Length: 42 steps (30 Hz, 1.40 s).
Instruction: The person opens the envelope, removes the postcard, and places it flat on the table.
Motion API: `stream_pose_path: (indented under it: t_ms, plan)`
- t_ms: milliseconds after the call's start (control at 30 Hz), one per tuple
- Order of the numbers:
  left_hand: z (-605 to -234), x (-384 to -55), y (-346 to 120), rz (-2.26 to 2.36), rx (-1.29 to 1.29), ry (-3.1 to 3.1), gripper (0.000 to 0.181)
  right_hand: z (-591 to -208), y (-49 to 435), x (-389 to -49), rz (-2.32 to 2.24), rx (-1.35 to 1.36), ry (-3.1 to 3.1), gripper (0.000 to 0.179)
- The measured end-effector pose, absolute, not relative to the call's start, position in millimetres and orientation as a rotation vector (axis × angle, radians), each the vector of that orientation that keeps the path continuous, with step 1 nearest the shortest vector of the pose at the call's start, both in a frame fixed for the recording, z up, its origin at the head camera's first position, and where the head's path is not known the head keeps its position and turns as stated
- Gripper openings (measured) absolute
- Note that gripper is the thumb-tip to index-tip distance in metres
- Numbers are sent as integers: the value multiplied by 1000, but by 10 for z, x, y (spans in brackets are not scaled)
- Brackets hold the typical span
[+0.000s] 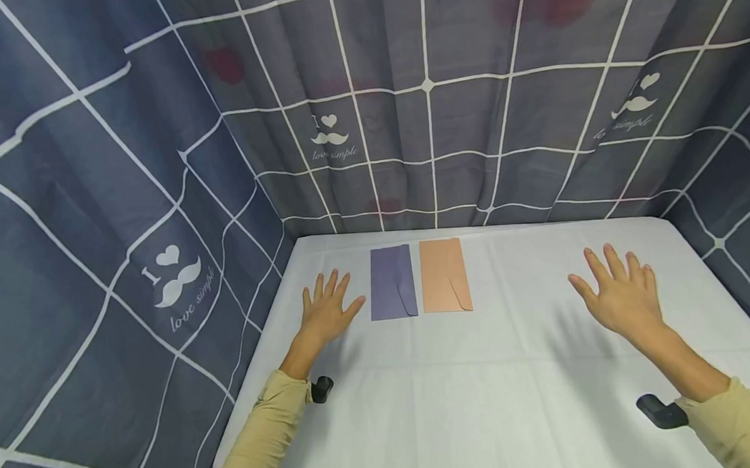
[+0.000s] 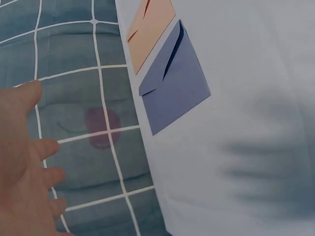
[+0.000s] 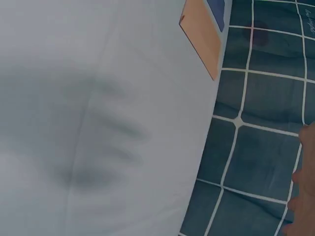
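Two envelopes lie side by side near the far edge of the white table, a purple envelope (image 1: 389, 283) on the left and an orange envelope (image 1: 443, 276) on the right. Each has its pointed flap edge showing. My left hand (image 1: 328, 314) hovers with spread fingers just left of the purple one, holding nothing. Well to the right of the orange one, my right hand (image 1: 624, 297) is also spread and holds nothing. Both hands cast soft shadows on the cloth. The left wrist view shows the purple envelope (image 2: 176, 83) nearer than the orange one.
A white cloth covers the table (image 1: 488, 399). Dark grid-patterned curtains (image 1: 394, 132) enclose its back and both sides. Small black devices (image 1: 661, 411) are strapped at both wrists, beside yellowish sleeves (image 1: 265, 434).
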State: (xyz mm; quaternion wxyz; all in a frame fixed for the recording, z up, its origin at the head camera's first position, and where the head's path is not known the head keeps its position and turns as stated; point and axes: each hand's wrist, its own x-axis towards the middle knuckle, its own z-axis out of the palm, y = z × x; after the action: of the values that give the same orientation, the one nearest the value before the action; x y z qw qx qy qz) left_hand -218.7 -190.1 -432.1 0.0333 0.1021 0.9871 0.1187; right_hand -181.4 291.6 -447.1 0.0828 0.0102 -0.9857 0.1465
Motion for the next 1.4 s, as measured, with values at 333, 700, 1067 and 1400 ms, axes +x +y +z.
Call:
stream_pose_path:
  t_ms: [333,700,1067,1400]
  plan:
    - [-4472,-2124,-1783,365,321,3037,70,-5043,2290,-1972,423,157,-2974,64]
    - [-4610,-2005,-1620,362,375,3000,70,-5843,1344,-2299,576,412,-3202,60]
    - [-4817,-1966,-1570,379,382,2957,69,-5999,1417,-1523,653,414,-2980,54]
    - [-4843,-2050,-1604,349,353,2951,71,-6136,1445,-475,479,480,-2833,57]
